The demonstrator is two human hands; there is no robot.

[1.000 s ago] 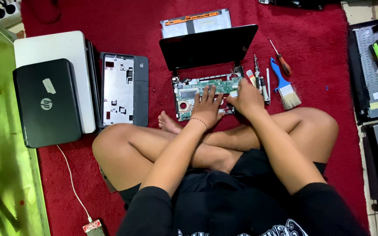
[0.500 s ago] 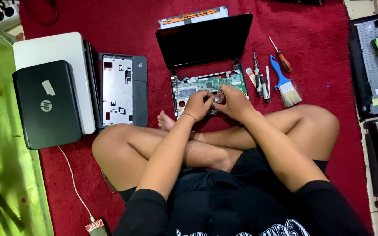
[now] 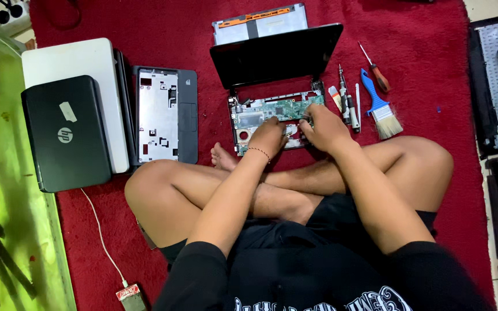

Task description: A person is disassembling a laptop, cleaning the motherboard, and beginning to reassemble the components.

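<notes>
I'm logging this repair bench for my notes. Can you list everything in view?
Opened small laptop with bare green circuit board: 1, black, carpet centre.
Removed keyboard frame: 1, grey, left of it.
Closed laptops: 2, black lying on white, far left.
Red-handled screwdriver: 1, right.
Blue-handled brush: 1, right.
Grey screwdriver: 1, beside board.
White cable: 1, lower left.
Red carpet: 1.
Left hand: on the board.
Right hand: on the board.
</notes>
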